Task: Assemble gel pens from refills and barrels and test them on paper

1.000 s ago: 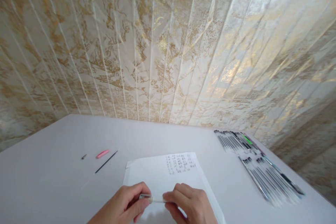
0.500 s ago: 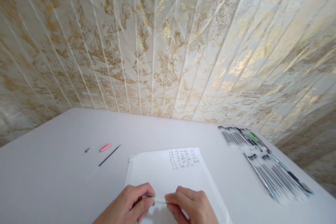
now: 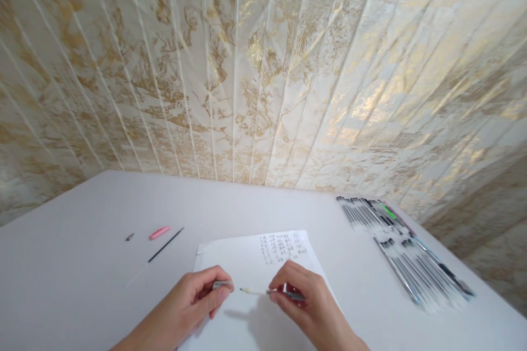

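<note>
My left hand (image 3: 208, 293) is closed around a short grey tube-like pen piece (image 3: 222, 284), its end showing past the fingertips. To its right, my right hand (image 3: 298, 293) pinches a slim white pen part (image 3: 254, 291) with a dark pointed tip facing left. A grey section (image 3: 295, 296) at its rear lies under the right fingers. A small gap parts the tip from the left-hand piece. Both hands are above a white sheet of paper (image 3: 230, 252) with rows of handwriting at its upper right.
Left of the paper lie a black-and-clear pen refill (image 3: 164, 245), a pink cap-like piece (image 3: 159, 232) and a small grey tip (image 3: 130, 237). Rows of pens and refills (image 3: 411, 269) spread over the right side of the white table (image 3: 263, 205). A gold-patterned curtain (image 3: 230, 93) hangs behind.
My hands have moved apart and up the paper. The white part spanned both hands before; its dark tip now shows free of the left-hand piece. The view has shifted slightly.
</note>
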A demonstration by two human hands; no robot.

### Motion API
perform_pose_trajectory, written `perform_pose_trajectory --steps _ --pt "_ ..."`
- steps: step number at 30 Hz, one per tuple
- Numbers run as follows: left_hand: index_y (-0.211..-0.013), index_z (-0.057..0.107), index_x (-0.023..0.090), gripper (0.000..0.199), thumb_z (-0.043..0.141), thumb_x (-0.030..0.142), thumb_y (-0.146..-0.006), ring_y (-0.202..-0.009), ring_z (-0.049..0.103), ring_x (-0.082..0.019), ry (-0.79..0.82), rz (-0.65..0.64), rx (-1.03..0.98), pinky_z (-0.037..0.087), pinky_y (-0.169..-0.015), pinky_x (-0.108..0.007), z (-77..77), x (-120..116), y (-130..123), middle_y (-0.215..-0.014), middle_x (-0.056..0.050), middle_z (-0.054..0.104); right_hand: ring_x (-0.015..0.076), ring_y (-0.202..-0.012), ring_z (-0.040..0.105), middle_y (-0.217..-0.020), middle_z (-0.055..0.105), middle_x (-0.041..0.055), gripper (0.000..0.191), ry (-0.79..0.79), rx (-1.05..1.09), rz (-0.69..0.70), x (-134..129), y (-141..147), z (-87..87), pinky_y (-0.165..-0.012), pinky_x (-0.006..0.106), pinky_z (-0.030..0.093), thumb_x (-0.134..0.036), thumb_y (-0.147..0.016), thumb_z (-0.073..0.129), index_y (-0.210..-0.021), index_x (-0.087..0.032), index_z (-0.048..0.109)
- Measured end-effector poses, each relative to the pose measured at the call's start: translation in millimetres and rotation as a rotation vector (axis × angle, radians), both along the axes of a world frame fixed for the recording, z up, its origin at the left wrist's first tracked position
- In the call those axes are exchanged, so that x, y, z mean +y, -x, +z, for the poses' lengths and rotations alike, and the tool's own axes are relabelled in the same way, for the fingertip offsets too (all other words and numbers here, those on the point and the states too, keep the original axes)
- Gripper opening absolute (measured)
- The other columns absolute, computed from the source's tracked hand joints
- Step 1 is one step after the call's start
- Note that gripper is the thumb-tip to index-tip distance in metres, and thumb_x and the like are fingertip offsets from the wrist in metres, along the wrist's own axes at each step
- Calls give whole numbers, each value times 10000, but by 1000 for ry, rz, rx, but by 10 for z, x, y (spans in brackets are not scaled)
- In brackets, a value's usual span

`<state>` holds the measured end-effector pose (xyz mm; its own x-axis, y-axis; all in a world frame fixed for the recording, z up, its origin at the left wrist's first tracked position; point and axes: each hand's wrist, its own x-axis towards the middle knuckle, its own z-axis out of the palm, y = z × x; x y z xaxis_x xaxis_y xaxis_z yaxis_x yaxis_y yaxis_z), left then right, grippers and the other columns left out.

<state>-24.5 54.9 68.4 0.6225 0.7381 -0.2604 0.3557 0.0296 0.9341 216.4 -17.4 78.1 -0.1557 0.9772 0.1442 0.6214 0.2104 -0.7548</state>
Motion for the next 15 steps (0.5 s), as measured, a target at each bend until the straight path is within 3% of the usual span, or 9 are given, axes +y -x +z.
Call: perform_pose_trajectory --steps 7,15 --pt "-903 612 191 422 535 594 -800 -520 344 -100 -43 43 42 277 -479 -193 -46 -7 -5 -603 64 444 118 -671 538 -798 576 8 144 -76 10 33 -7 31 12 -585 204 415 -70 -807 562 -833 -202 612" --pt "-842 638 188 401 493 562 -833 -569 395 -117 -93 -51 75 318 -534 -202 -65 -104 -59 -592 58 422 120 -690 595 -848 617 13 254 -132 -83 79 -39 162 9 -609 196 447 -26 -754 556 -882 -222 655"
